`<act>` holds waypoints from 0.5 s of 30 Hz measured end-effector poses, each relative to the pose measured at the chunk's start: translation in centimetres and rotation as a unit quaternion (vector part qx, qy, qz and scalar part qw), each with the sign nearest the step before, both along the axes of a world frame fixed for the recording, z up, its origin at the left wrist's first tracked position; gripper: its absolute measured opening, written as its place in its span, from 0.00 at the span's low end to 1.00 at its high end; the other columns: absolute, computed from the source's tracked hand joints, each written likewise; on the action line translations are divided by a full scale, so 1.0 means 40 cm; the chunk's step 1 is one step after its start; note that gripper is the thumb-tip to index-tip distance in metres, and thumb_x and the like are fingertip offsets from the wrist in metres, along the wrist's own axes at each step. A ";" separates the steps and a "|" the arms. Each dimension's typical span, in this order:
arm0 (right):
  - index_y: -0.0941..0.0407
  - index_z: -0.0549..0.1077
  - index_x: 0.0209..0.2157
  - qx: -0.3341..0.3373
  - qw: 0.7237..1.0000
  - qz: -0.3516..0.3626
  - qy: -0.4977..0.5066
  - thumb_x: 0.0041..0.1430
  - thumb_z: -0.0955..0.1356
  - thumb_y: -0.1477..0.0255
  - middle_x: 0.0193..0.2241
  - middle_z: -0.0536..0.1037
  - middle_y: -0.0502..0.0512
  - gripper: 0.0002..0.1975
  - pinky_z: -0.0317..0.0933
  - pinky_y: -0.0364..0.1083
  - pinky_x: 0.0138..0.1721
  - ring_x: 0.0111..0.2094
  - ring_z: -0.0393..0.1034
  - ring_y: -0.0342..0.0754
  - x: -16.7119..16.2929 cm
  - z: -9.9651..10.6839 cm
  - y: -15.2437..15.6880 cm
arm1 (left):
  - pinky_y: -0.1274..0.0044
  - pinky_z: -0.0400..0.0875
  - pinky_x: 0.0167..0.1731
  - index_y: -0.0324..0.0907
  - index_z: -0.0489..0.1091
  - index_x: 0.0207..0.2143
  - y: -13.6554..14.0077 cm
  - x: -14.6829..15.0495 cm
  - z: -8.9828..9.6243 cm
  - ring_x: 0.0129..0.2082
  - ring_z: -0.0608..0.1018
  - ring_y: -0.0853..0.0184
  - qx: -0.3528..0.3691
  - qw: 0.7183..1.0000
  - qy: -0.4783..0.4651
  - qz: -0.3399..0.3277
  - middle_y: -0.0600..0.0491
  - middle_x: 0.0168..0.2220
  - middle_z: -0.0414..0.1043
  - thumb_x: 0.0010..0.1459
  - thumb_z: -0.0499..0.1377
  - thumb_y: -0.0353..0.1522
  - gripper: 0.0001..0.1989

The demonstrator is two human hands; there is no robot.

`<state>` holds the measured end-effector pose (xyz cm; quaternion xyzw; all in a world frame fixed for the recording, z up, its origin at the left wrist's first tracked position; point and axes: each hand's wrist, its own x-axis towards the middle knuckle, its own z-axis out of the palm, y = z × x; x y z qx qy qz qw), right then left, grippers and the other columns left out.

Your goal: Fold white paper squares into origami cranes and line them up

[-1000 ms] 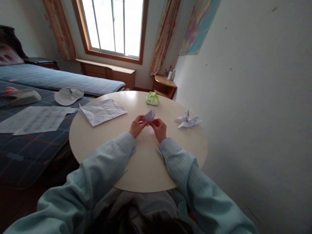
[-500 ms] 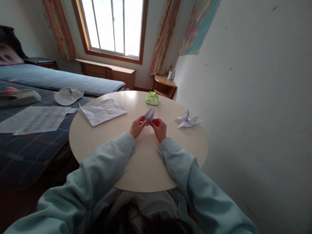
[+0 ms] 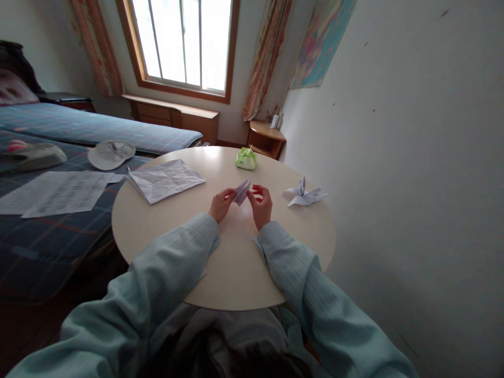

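A small folded piece of pale lilac paper (image 3: 241, 192) is held above the round table (image 3: 236, 262), its folds coming to points. My left hand (image 3: 221, 204) pinches its left side between thumb and fingers. At the paper's right edge is my right hand (image 3: 261, 205), its thumb and curved fingers apart; the thumb tip is at or very near the paper. To the right of my hands, a folded paper crane (image 3: 303, 194) rests on the table with its wings spread.
Creased white paper sheets (image 3: 167, 180) lie at the table's left edge. A green tissue pack (image 3: 246, 158) stands at the back. On the bed to the left are printed sheets (image 3: 63, 191) and a white cap (image 3: 111, 155). A white wall (image 3: 413, 184) rises on the right.
The folded paper has turned from pointing up to tilting right and sits slightly lower. My right hand's fingers have spread and moved a little away from it, while my left hand keeps its pinch.
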<state>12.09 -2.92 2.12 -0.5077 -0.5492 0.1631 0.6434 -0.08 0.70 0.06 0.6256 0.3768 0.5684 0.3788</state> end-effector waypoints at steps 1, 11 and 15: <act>0.58 0.65 0.35 0.002 1.000 0.009 -0.003 0.45 0.65 0.62 0.35 0.70 0.55 0.17 0.61 0.41 0.30 0.32 0.65 0.42 -0.001 0.000 -0.001 | 0.77 0.67 0.36 0.40 0.70 0.30 0.001 0.000 -0.001 0.32 0.73 0.69 0.000 1.000 -0.003 -0.003 0.53 0.31 0.73 0.48 0.54 0.33 0.08; 0.58 0.65 0.25 -0.041 0.998 0.034 -0.023 0.44 0.65 0.63 0.23 0.70 0.49 0.12 0.59 0.41 0.28 0.26 0.63 0.41 -0.003 -0.013 0.011 | 0.80 0.65 0.30 0.39 0.70 0.27 0.004 -0.005 -0.003 0.27 0.71 0.71 -0.023 1.000 -0.018 -0.003 0.55 0.25 0.71 0.46 0.55 0.38 0.11; 0.58 0.68 0.24 -0.077 0.992 0.078 -0.066 0.46 0.63 0.65 0.22 0.71 0.49 0.10 0.58 0.41 0.28 0.24 0.63 0.41 -0.003 -0.022 0.015 | 0.79 0.64 0.27 0.38 0.70 0.27 0.007 -0.006 -0.004 0.25 0.70 0.71 -0.051 0.998 -0.029 -0.008 0.55 0.23 0.69 0.46 0.55 0.39 0.12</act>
